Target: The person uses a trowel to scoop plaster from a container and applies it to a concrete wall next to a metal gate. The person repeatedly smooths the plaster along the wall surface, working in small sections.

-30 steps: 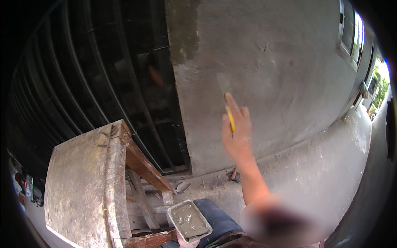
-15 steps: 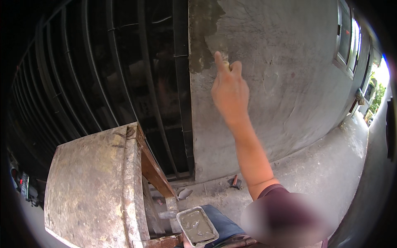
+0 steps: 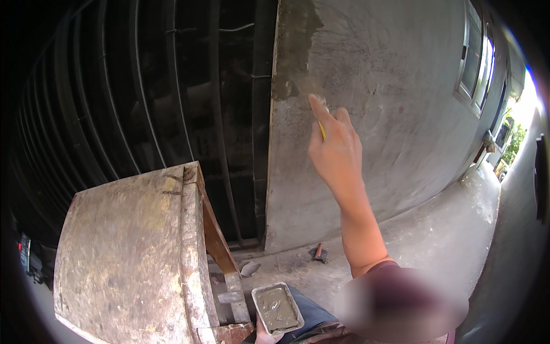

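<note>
My right hand (image 3: 339,150) is raised at the grey wall (image 3: 395,143), fingers closed around a putty knife with a yellow handle (image 3: 322,131). Its index finger points up along the tool, and the blade end is hard to make out against the wall. Just above and left of it, a darker strip of wet mortar (image 3: 293,49) runs down the wall's left edge. Low in the view, my left hand (image 3: 267,336) grips a shallow rectangular tub (image 3: 255,299) from below, mostly hidden by it. Wet grey mortar (image 3: 276,305) fills the tub.
A worn wooden table (image 3: 123,246) stands close on the left. Behind it rise dark metal bars (image 3: 176,109). On the floor (image 3: 424,235) by the wall's foot lies a tool with a reddish handle (image 3: 319,250). A window (image 3: 473,60) is set in the wall at right.
My right hand has moved a little down and right with the putty knife, away from the wet strip. The view has shifted slightly. My left hand still holds the tub.
</note>
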The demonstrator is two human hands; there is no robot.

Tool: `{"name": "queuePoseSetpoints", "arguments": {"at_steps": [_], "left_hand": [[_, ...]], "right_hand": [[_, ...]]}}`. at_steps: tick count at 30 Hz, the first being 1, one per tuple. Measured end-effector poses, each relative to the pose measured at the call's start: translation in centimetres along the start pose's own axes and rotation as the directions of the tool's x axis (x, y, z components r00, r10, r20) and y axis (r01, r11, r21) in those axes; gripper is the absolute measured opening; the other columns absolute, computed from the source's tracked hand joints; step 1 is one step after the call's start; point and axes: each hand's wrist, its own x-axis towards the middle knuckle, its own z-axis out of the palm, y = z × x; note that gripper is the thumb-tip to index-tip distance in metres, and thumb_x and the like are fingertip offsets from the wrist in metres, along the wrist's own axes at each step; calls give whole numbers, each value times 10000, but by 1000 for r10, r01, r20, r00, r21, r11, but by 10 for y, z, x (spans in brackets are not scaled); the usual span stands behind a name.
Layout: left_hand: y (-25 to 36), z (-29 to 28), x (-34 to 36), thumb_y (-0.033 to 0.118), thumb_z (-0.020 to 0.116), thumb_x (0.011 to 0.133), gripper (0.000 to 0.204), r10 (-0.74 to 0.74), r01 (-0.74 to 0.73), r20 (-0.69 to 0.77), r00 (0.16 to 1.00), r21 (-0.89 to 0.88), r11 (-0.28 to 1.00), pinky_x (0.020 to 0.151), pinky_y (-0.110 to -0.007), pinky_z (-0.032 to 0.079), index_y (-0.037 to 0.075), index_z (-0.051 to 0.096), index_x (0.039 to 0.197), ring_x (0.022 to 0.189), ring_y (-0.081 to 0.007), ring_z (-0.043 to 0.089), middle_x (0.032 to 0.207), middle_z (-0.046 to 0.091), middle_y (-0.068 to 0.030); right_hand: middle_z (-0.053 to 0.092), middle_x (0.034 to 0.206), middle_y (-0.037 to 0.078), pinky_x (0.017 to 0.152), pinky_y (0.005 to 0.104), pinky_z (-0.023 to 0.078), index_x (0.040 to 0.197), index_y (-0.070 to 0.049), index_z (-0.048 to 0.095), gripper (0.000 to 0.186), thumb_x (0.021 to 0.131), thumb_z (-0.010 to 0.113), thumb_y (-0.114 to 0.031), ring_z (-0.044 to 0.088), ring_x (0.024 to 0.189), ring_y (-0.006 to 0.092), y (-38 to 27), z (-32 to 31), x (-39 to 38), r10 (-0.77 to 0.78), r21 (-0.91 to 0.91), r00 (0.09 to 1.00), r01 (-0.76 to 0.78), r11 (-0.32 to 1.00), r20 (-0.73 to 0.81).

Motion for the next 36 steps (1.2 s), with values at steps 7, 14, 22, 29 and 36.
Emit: {"name": "queuePoseSetpoints", "arguments": {"at_steps": [7,14,22,29,36], "left_hand": [[-12,21,2,635,449,1109,643,-13,14,-14,1000,79,997,1199,-618,465,182,627,1530,1381,-389,636,1502,685,-99],[-7,26,-4,622,459,1110,625,56,-53,-29,998,100,994,1196,-606,472,179,642,1510,1373,-376,644,1481,695,-89],[0,8,4,601,469,1111,611,74,-75,16,997,98,992,1205,-592,471,177,630,1520,1393,-366,633,1506,679,-89],[-4,16,14,603,460,1111,620,-4,3,15,1000,46,999,1205,-607,469,176,625,1529,1394,-369,638,1522,671,-92],[-1,19,9,676,422,1109,704,-35,36,-18,999,28,999,1155,-591,524,157,613,1543,1337,-372,672,1488,690,-114]], "right_hand": [[577,1117,183,625,449,613,1591,-144,598,617,985,646,-43,721,713,362,-12,58,14,-2,-50,999,-1,999,-47],[570,1137,194,629,451,618,1639,-155,531,699,960,649,-40,726,736,382,0,81,-31,63,-119,991,-48,992,122],[597,1130,194,753,499,601,1584,-195,606,600,997,629,-71,726,816,408,-3,42,-64,143,-31,964,-139,990,223],[616,988,132,736,468,571,1467,-185,730,449,1022,694,-138,675,757,320,12,42,-73,32,205,999,-25,978,-29],[686,1012,113,699,445,584,1383,-177,770,381,1014,685,-131,729,800,305,0,-42,5,-337,-166,922,369,915,191]]}}
